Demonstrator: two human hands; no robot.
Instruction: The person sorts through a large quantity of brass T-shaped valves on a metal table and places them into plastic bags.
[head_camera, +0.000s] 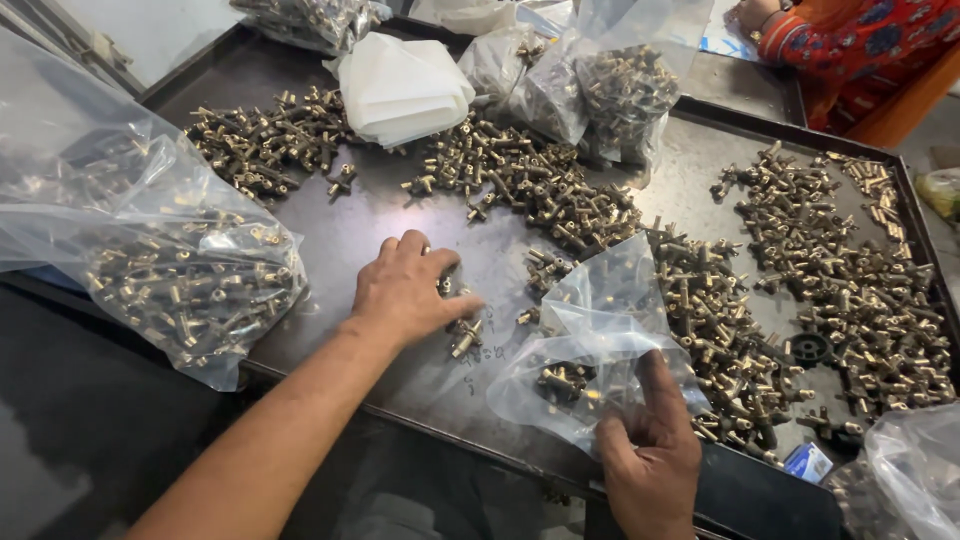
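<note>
Left hand (405, 290) lies palm down on the tray (370, 225), a bit left of centre toward the near edge, fingers curled over a few brass fittings (462, 335). Cannot tell if it grips any; some show at the fingertips, one lies just past the thumb.

Right hand (652, 455) is at the near edge, pinching the open clear bag (590, 345) between thumb and fingers. The bag holds a handful of fittings at its bottom, too bunched to count.

Fittings: small brass tee-shaped pieces, dull gold, short barbed stubs, all alike as far as I can see.

Loose piles on the tray, roughly four:
- far left corner
- centre far side
- centre right, running down to the near edge beside the right hand
- right end, the biggest spread

Piece counts are too dense to tell.

Filled bags: one large at the left edge (185, 285), half off the tray; one at the far edge, centre (615, 90); one at the far left corner (310, 20), cut off by the frame. Another bag at the near right corner (915, 475), contents unclear.

One stack of empty white bags (400, 85) sits at the far edge between the first two piles. One black round part (810, 348) lies in the right pile.

Another person's sleeve (850, 45), red patterned, is beyond the far right corner.
</note>
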